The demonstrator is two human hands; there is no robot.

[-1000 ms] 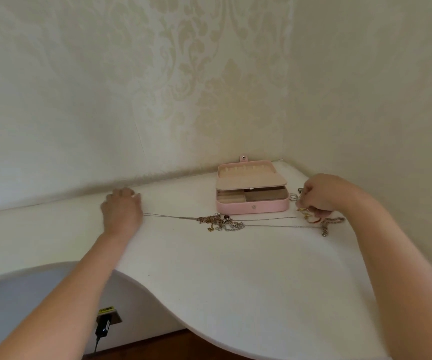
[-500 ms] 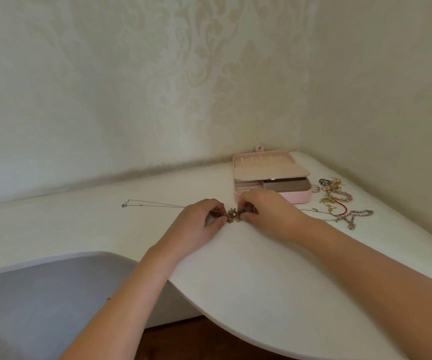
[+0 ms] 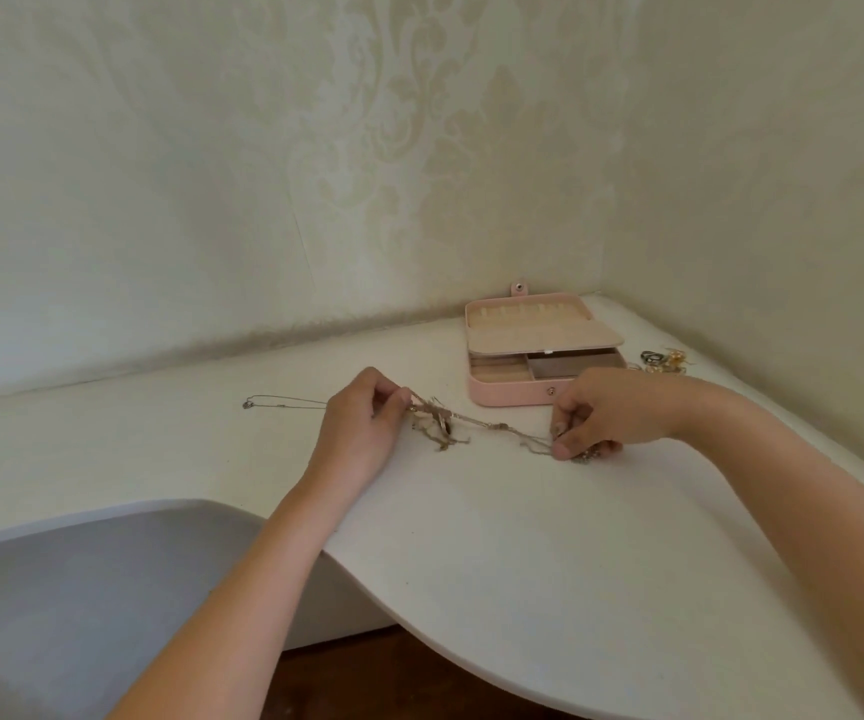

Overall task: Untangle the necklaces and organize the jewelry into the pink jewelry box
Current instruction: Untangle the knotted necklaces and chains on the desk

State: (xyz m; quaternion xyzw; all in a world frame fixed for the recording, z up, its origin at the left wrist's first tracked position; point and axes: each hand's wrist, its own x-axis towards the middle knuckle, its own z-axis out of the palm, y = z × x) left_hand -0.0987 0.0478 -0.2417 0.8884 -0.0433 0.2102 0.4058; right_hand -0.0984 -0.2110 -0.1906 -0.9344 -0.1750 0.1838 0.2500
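Pink jewelry box (image 3: 518, 394) open, looks empty; both hands, left hand (image 3: 362, 428) and right hand (image 3: 601, 413), pinch tangled necklaces (image 3: 476, 426); sorting not begun.

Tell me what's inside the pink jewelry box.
The pink jewelry box shows empty-looking beige compartments and a brown compartment. Its half-raised lid hides the rear part, and the right hand covers the front right corner.

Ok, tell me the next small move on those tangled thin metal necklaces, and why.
Probably slacken the pull and pick at the knot. The left hand and right hand each pinch the tangled thin metal necklaces, which are stretched between them, and a knotted clump hangs near the left hand. Pulling harder would likely tighten it.
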